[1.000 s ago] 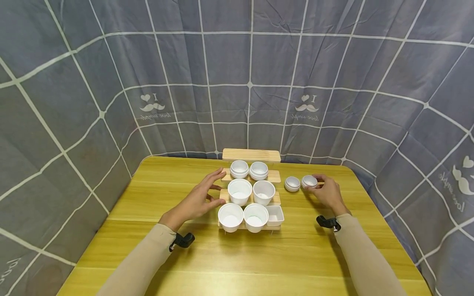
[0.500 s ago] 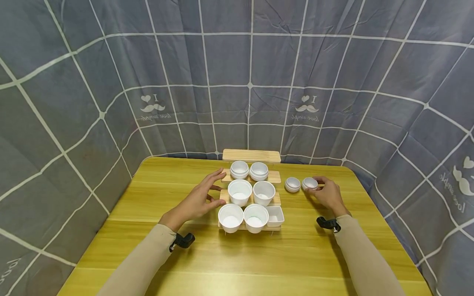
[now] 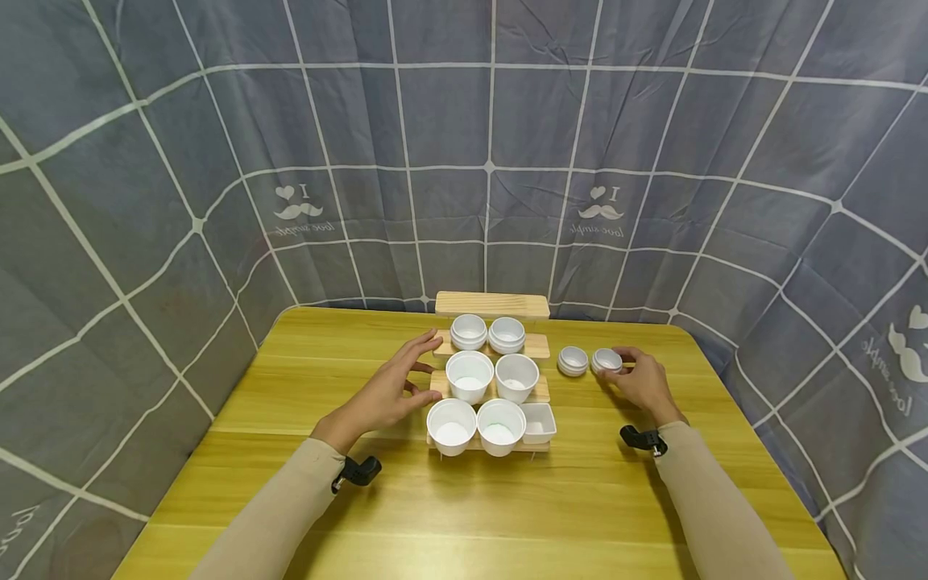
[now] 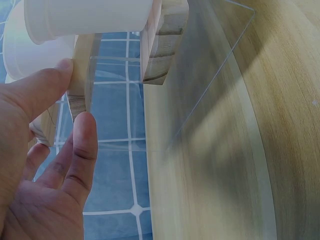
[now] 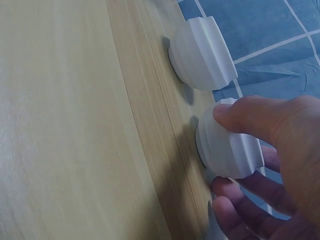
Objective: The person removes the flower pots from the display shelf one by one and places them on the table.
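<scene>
My right hand (image 3: 641, 379) pinches a small white ridged cup (image 5: 227, 142) between thumb and fingertips, low over the table right of the stand. A matching small cup (image 3: 573, 361) stands just left of it. My left hand (image 3: 391, 389) reaches to the left side of a tiered wooden stand (image 3: 539, 345); its thumb (image 4: 52, 80) touches the end of the middle step and its fingers extend toward the upper step. White cups stand on the steps: two small ridged ones on the upper, two larger cups (image 3: 469, 378) on the middle, two more (image 3: 452, 428) on the lowest.
A small square white dish (image 3: 538, 423) sits at the right end of the lowest step. The stand's top board (image 3: 492, 304) is at the back. A grey-blue curtain with white grid lines (image 3: 449, 201) surrounds the wooden table (image 3: 580, 515) behind and at the sides.
</scene>
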Available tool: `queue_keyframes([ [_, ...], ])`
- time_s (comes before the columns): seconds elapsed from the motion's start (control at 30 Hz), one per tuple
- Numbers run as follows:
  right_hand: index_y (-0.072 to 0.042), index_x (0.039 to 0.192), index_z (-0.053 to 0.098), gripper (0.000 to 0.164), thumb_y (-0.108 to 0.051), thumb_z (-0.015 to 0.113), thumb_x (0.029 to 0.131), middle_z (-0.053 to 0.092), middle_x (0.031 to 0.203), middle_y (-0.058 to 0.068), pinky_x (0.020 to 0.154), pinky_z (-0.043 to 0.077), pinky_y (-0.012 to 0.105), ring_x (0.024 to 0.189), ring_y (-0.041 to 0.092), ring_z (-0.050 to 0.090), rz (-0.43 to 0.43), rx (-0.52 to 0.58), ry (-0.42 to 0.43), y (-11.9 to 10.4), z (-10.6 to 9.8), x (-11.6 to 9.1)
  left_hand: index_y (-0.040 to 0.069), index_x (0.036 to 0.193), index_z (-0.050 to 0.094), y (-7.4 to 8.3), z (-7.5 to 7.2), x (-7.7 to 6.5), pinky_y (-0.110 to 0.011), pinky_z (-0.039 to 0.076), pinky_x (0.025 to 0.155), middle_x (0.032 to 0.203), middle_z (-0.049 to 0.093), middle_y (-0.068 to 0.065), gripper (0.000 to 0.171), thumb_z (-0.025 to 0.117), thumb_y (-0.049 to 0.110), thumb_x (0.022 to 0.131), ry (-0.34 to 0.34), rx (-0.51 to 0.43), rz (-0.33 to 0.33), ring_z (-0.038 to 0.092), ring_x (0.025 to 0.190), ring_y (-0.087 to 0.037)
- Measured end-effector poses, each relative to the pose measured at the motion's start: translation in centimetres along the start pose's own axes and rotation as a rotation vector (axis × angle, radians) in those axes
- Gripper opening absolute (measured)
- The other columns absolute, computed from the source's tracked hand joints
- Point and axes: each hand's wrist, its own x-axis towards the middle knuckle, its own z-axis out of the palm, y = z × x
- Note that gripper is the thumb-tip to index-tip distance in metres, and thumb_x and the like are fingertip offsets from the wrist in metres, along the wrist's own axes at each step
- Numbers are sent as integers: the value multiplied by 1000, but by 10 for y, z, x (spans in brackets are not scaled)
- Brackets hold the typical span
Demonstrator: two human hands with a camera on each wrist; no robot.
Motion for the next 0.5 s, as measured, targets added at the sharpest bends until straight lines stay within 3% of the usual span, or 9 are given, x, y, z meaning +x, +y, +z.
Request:
queue_keyframes([
  [0.17,7,164,59,70,-24,88,107,69,155,35,90,60,26,128,47,77,13,-26,-12,-2,-1,-1,9,182,37,0,0,1,-31,69,92,194,23,-19,93,89,7,104,-2,3,0,74,141,-47],
  [0.5,8,168,53,79,-29,88,107,64,162,36,90,62,33,130,47,75,22,-40,-30,-4,-3,-3,10,182,36,-2,1,-1,-34,70,93,194,23,-19,93,89,8,105,1,12,8,74,142,-46],
])
